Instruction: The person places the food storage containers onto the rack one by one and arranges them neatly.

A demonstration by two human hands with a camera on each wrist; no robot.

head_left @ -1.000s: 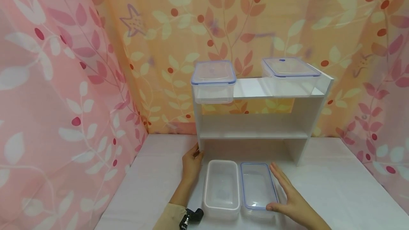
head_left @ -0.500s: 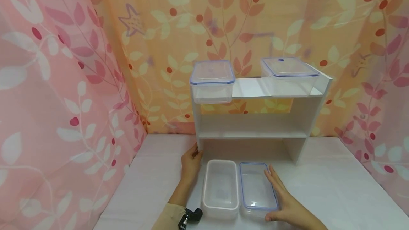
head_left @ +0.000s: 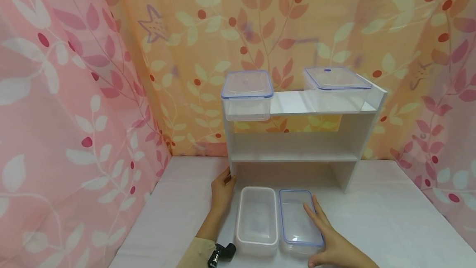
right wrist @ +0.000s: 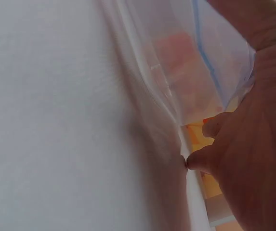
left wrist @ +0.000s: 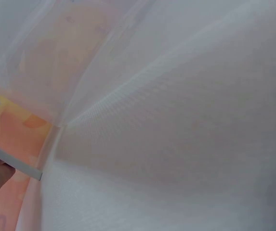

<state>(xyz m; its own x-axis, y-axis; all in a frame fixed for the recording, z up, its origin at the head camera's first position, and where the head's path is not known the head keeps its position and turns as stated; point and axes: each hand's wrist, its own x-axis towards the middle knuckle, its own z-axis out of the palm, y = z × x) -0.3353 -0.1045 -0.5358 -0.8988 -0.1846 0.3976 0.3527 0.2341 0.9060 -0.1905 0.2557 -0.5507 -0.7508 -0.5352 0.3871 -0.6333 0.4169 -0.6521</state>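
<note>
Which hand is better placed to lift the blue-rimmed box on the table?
Probably the right hand, spread by the blue-rimmed box; the left hand touches the shelf, beyond the other box.

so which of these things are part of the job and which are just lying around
Likely in the job:
shelf, left grip at its edge
blue-rimmed box, right grip at its side
white-rimmed box, perhaps, just beside it

Likely just there:
left lidded box, shelf top
right lidded box, shelf top
flowered curtain

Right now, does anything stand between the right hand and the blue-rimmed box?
Nothing visible: the right hand is at the right edge of the blue-rimmed box; the white-rimmed box stands on the opposite side.
</note>
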